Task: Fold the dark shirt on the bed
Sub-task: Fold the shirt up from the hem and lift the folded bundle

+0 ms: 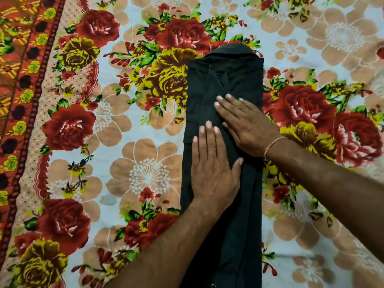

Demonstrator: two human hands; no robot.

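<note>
Dark, near-black cloth shirt [224, 84] lies on the bed sheet with large red, yellow and peach printed flowers [145, 177], folded lengthwise into a long narrow strip, collar end far from the person, lower end running out of frame at the near edge. Both side panels are turned in over the middle; their edges meet in a rough V just beyond the right fingertips.

Left hand [214, 171]: released, palm down, fingers straight and together, pressed flat on the strip's middle, thumb spread toward the right hand.

Right hand [247, 125]: released, palm down, fingers straight, angled across the shirt just beyond the left hand, nearly touching it. Thin pale thread band [272, 145] sits round the right wrist
</note>
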